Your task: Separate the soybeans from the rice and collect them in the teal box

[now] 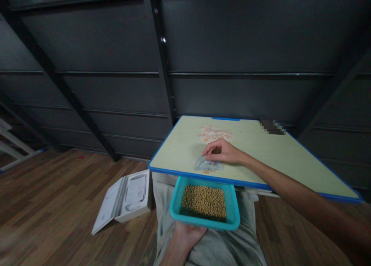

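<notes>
My right hand (222,151) is over the small table, its thumb and fingers pinching a clear plastic protractor (199,164) that lies against the tabletop. A few pale beans (208,171) sit between the protractor and the table's front edge. Just below that edge, a turquoise plastic basket (237,219) rests on my lap, with many yellowish beans (204,202) in it. My left hand (189,233) holds the basket from underneath at its near side; its fingers are mostly hidden by it.
Farther back on the pale green, blue-edged table (278,157) lies a spread of orange-and-white bits (214,134). A dark, blurred-out object (273,127) is at the back right. An open white box (136,196) stands on the wooden floor, left. Behind rises a dark panelled wall (246,38).
</notes>
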### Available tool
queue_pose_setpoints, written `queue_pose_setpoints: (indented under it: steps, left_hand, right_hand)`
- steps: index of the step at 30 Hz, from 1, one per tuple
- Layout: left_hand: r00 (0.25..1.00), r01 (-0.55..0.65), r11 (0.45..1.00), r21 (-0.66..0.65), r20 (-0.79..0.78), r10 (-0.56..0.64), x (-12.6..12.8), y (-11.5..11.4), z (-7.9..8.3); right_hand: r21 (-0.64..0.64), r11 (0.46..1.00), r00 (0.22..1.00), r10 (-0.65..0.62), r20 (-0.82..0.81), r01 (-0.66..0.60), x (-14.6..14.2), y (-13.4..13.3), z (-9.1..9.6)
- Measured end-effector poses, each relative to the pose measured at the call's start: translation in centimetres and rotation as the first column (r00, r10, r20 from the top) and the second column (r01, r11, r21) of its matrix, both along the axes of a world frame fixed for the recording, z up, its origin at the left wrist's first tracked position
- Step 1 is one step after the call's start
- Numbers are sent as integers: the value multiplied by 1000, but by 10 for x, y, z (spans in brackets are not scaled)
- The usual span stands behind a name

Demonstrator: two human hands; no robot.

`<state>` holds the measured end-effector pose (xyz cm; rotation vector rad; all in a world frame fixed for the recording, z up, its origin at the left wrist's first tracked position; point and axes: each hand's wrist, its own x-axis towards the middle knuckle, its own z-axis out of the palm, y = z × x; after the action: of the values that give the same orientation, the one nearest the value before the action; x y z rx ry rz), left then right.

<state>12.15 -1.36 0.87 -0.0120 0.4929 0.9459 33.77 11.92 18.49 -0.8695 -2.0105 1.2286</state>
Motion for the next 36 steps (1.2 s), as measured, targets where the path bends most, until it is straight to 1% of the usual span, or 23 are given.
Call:
queue_pose_setpoints:
  steps: [3, 7, 12, 18, 26, 29, 32, 36]
  left_hand:
    - [1000, 17, 1000, 24, 26, -17, 0, -1, 3]
    - [999, 10, 999, 38, 51, -12, 1, 0, 3]
    - [999, 9, 999, 39, -39, -7, 1, -1, 6]
    - [999, 21, 998, 57, -49, -18, 0, -1, 9]
    - [999, 20, 996, 88, -31, -18, 1, 0, 4]
    - [998, 27, 996, 86, -66, -22, 0, 0, 1]
    - [994, 22, 996, 88, -113, -12, 0, 1, 0]
    - [993, 12, 998, 69, -118, -3, 0, 0, 1]
  right_hand:
    - [-32, 999, 1000, -1, -9, 1, 0, -1, 1]
    - [-61, 998, 1000, 22, -3, -23, -1, -2, 2]
    - [-48, 999, 1000, 17, -19, -18, -1, -3, 4]
    - [-56, 998, 999, 32, -9, -33, -2, -4, 5]
    - [-95, 992, 997, 82, 12, -81, -3, -6, 6]
    - [-99, 991, 996, 89, 14, -87, -4, -7, 6]
    - [-42, 998, 998, 49, 44, -47, -4, -6, 6]
    - [117, 991, 994, -69, 84, 59, -4, -3, 4]
